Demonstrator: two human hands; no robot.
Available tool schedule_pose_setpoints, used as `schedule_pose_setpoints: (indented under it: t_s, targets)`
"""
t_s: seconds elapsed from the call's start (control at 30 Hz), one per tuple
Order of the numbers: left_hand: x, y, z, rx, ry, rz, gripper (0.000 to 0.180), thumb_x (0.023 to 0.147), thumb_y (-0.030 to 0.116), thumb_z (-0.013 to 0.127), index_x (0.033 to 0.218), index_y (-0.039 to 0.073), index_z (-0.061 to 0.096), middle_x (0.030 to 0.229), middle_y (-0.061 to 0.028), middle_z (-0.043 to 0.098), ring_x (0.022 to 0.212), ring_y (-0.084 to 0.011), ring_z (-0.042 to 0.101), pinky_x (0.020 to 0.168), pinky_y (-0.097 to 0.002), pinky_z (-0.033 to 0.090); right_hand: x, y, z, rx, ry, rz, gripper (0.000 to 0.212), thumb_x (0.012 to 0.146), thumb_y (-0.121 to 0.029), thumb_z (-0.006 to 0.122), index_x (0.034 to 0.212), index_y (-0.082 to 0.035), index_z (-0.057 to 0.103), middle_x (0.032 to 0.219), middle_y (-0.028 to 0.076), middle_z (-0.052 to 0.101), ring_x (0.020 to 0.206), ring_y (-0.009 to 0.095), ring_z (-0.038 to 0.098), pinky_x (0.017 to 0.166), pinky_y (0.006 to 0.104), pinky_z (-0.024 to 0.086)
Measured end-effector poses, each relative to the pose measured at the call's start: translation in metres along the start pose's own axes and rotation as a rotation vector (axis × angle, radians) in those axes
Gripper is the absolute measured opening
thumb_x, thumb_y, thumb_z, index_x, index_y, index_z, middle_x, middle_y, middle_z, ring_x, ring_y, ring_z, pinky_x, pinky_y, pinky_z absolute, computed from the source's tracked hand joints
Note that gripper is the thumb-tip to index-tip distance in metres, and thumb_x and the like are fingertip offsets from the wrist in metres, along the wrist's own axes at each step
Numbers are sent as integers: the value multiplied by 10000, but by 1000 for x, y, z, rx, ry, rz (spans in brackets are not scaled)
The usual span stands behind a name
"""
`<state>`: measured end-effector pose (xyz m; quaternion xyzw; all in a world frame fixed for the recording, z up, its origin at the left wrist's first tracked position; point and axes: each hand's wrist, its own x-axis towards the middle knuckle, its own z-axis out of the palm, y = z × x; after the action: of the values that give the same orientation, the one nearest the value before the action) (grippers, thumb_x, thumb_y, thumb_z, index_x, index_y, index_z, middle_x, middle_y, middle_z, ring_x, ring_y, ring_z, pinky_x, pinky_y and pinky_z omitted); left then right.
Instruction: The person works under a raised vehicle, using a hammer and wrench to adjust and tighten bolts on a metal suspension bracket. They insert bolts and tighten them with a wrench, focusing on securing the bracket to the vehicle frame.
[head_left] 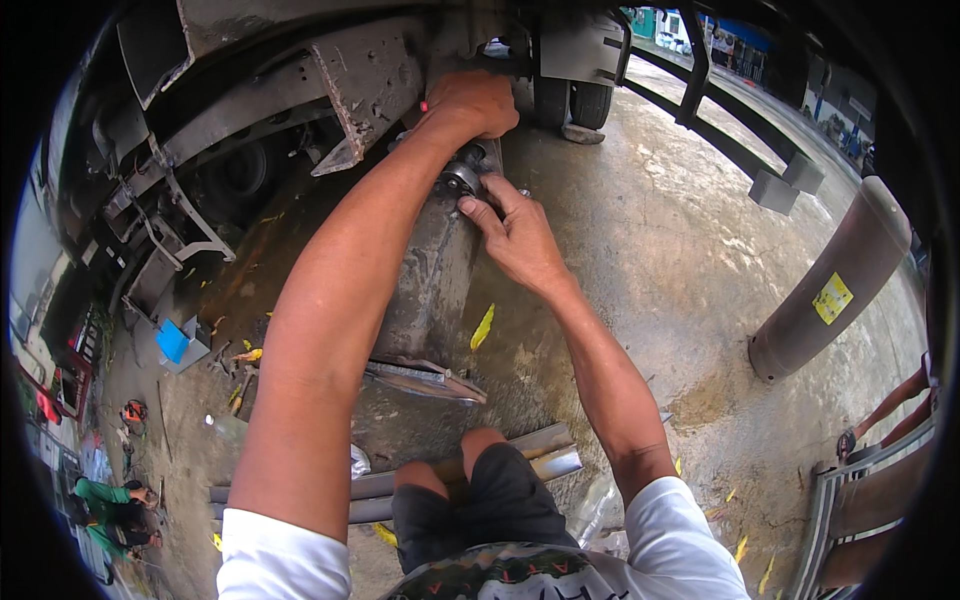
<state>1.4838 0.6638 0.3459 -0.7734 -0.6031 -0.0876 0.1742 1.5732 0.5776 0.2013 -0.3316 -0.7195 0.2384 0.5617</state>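
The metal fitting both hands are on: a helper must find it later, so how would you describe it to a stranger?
Under the vehicle's grey underframe a dull, upright metal post rises from the wet concrete. At its top sits the small round shiny fitting, between the left hand above and the right hand's fingers below. It alone is bright among rusty, dirty parts.

To my right, a yellow rectangular label [832, 298] with dark print is stuck on the side of a leaning grey cylinder [830, 285]. I can identify no other packages, signs or screens with certainty.
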Motion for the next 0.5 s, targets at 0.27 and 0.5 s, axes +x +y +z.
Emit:
schedule_pose_setpoints:
  t_s: [0.27,0.5]
  targets:
    - [-6,-3,-2,25,-19,-8,405,831,247,577,1143,45,738,1199,-212,708,1138,-376,677,987,-459,535,36,-68,-49,-907,-286,-293,185,931,-200,664,1000,-29,677,856,196,718,866,430,695,765,540,511]
    - [-3,-5,0,4,-2,-4,400,826,245,580,1128,36,740,1189,-213,711,1125,-378,682,985,-460,536,12,-27,-29,-470,-72,-163,248,970,-170,627,1189,-53,623,956,227,711,912,414,700,794,507,523]
